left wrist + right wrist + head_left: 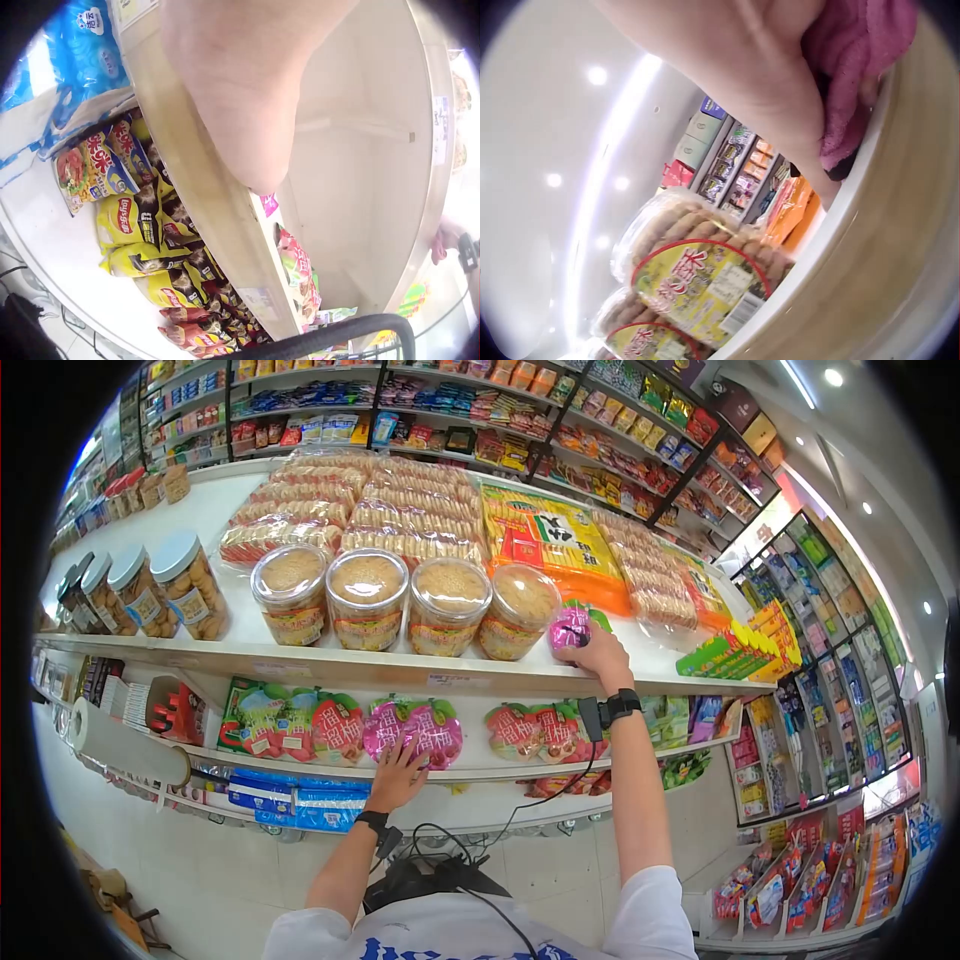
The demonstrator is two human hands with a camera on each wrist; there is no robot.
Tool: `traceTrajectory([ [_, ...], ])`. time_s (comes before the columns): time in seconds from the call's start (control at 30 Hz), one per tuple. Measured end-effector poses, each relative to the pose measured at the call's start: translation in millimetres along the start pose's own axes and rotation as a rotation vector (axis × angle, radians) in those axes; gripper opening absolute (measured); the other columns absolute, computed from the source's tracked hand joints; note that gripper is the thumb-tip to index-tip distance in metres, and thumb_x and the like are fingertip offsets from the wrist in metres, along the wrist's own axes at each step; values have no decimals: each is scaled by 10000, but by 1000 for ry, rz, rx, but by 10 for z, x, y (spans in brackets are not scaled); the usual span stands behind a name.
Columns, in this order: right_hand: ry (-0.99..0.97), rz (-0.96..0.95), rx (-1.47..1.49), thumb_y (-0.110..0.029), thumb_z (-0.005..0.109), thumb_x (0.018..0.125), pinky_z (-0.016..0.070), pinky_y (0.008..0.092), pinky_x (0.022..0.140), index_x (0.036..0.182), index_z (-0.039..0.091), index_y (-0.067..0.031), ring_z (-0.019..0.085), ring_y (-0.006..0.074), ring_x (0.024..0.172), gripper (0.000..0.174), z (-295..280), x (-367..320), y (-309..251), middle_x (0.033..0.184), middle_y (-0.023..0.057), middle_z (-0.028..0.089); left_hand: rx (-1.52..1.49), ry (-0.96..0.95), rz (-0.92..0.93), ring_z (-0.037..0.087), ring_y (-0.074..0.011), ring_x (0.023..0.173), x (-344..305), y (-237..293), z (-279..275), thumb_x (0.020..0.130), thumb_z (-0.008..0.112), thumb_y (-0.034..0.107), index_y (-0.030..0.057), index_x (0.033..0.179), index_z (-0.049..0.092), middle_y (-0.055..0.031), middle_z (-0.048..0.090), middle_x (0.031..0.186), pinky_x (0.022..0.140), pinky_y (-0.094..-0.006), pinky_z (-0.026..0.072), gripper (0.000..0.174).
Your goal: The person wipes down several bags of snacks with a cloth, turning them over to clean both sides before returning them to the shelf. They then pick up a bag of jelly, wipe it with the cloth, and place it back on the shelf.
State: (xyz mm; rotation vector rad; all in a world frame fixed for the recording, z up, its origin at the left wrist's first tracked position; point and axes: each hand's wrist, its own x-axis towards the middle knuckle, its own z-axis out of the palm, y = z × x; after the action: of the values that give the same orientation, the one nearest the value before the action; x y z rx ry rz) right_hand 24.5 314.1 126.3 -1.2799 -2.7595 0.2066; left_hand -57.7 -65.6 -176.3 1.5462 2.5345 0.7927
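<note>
On the upper shelf's front edge, my right hand (604, 658) grips a crumpled pink item (569, 630), beside a round tub. Up close in the right wrist view, the pink item (862, 67) looks soft and folded, partly covered by the right hand (757, 82). One shelf lower, my left hand (398, 776) lies with spread fingers on the front of shiny purple bags (440, 734). The left wrist view shows the heel of the left hand (240, 97) over the shelf edge, its fingers hidden.
Several round tubs (367, 592) line the upper shelf, with wrapped biscuit packs (415, 510) behind. Red bags (338, 728) stand left of the purple ones, more (550, 732) to the right. Cables (520, 810) hang between the arms. Snack bags (127, 221) fill a lower shelf.
</note>
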Motion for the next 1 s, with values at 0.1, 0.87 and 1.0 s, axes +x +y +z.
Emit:
traceTrajectory([
  [0.1,-16,-13,-48,-564,785,611,551,436,869,1262,626,-126,680,322,1050,801,8,67,12,1093,140,719,-4,6,-6,214,-330,1496,-11,11,-14,967,543,377,203,1379,572,-85,306,1600,1177,-579,212,449],
  [0.87,219,56,1391,-337,673,898,471,420,993,1346,504,-79,535,214,1203,544,619,-2532,1051,1267,57,562,3,114,34,268,-363,1465,2,-5,-5,955,558,328,132,1289,626,-136,361,1560,1159,-587,235,393],
  [1.0,-360,325,1715,-15,733,803,480,348,961,1370,480,-15,574,192,1136,621,870,-2551,321,1271,62,571,-7,90,37,262,-360,1471,38,11,-33,956,554,328,136,1281,637,-140,361,1563,1173,-573,215,387],
])
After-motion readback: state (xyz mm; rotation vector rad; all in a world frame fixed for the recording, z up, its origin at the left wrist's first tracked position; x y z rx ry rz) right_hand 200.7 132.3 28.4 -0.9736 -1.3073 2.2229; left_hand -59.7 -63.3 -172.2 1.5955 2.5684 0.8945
